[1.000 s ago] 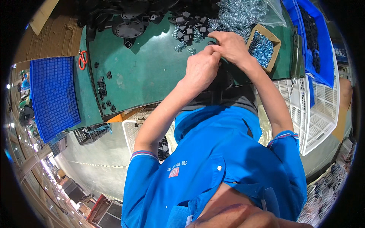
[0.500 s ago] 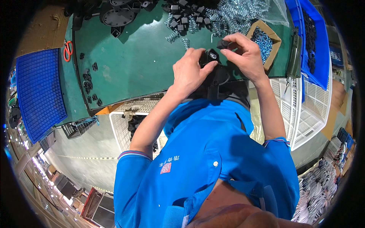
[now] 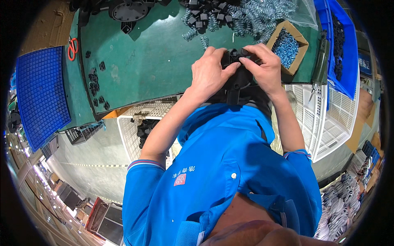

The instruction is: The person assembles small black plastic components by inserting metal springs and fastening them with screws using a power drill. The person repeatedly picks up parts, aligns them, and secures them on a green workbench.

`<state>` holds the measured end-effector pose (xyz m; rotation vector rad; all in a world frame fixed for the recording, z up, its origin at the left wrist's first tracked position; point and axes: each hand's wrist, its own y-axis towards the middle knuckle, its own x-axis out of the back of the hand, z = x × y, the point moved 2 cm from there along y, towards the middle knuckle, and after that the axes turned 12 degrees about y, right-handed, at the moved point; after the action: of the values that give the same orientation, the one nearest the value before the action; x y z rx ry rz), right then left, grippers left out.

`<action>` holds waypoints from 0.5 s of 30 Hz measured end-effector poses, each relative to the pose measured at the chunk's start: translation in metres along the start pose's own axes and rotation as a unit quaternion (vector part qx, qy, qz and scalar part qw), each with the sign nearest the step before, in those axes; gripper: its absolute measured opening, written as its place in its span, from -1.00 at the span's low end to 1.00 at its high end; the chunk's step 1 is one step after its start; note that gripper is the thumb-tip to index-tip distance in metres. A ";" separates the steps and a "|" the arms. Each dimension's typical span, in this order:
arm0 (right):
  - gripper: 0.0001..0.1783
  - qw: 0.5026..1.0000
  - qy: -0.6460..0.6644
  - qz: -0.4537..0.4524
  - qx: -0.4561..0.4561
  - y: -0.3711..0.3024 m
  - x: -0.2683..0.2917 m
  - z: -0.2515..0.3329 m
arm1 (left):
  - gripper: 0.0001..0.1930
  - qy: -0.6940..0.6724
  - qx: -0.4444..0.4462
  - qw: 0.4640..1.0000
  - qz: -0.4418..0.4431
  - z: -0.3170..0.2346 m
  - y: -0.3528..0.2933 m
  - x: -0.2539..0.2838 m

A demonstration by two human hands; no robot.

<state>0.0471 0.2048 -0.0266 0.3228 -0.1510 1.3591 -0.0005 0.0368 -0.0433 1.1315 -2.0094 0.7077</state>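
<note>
At the near edge of the green table, my left hand point(image 3: 208, 73) is closed around a black plastic part point(image 3: 237, 80) with a rounded body and a stem toward me. The coils of a metal spring point(image 3: 234, 52) seem to show in its upper opening. My right hand point(image 3: 264, 67) pinches a small black block point(image 3: 245, 52) right beside that opening, both hands nearly meeting. Fingers hide much of the block, so whether it touches the spring I cannot tell. Similar black blocks point(image 3: 204, 17) lie in a pile beyond my hands, next to a heap of coil springs point(image 3: 258, 18).
A cardboard box of bluish screws point(image 3: 286, 50) stands right of my hands, near a screwdriver point(image 3: 319, 61) and a blue bin point(image 3: 349, 53). Red-handled scissors point(image 3: 73, 49) and small black pieces point(image 3: 94, 82) lie at the left. White baskets point(image 3: 301, 96) stand below the table edge.
My right hand has brought the small black block down and in against the opening of the part. My left hand has shifted slightly right. The view has moved a little.
</note>
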 end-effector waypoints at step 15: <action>-0.86 0.960 0.238 -0.120 -0.092 -0.015 -0.020 0.014 | -0.66 -0.783 0.268 0.500 0.255 0.008 -0.026 -0.010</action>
<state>0.0589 0.1791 -0.0216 -0.1439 0.1589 1.1370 0.0236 0.0238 -0.0530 1.8833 -4.0254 0.5326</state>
